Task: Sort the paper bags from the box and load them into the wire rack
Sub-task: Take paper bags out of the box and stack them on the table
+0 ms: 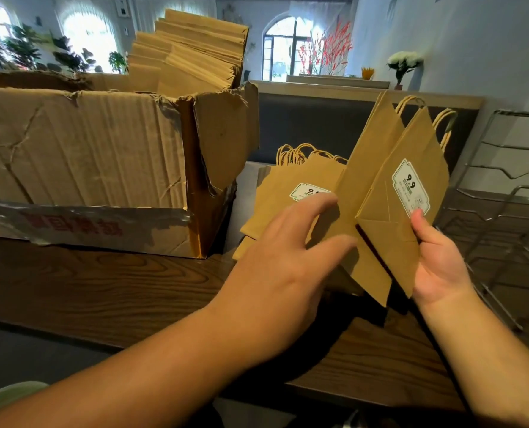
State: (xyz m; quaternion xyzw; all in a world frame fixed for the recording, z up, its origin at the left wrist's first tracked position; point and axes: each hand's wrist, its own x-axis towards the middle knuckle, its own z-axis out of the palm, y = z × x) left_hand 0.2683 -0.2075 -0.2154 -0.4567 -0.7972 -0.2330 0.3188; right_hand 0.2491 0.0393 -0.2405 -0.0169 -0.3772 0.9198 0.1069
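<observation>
A torn cardboard box (102, 156) stands at the left on the wooden table, with several flat brown paper bags (189, 54) sticking up out of it. My right hand (439, 261) grips a small bunch of folded brown bags (411, 186) upright by their bottom edge, thumb on a white 9.9 label. My left hand (288, 261) reaches toward the left face of that bunch with fingers spread and loosely bent, holding nothing. Behind it a flat pile of handled bags (275, 193) lies on the table. The wire rack (504, 217) stands at the right.
The dark wooden table (102, 288) has its near edge running toward me. A dark upholstered bench back (318, 125) rises behind the bags. Plants and vases stand on a ledge farther back.
</observation>
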